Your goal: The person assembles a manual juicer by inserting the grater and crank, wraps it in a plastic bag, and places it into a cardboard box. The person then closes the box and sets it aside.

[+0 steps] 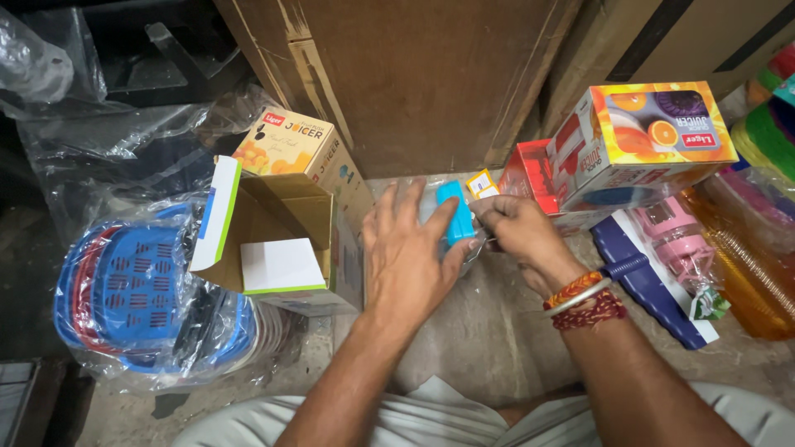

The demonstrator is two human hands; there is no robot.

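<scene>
Both hands meet over the floor, low in front of the seated person. Left hand (410, 257) lies back-up, fingers spread and curled round a small blue plastic piece (455, 213), thumb along its side. Right hand (520, 234), with orange and red bangles and a metal one at the wrist, closes its fingertips on something at the blue piece's right edge; what exactly is pinched is hidden between the two hands. Blue piece stands roughly upright, held just above the grey floor (489, 331).

Just left of the left hand: open cardboard box (277, 240), flaps up, white card inside. Behind it, a closed yellow juicer carton (290, 145). Further left, blue plastic baskets (132, 290) stacked in clear wrap. Right of the hands: red carton (530, 174), a larger orange-printed carton (654, 132) tilted above it, a pink bottle (679, 236) in clear film. Big brown cartons (414, 74) behind
</scene>
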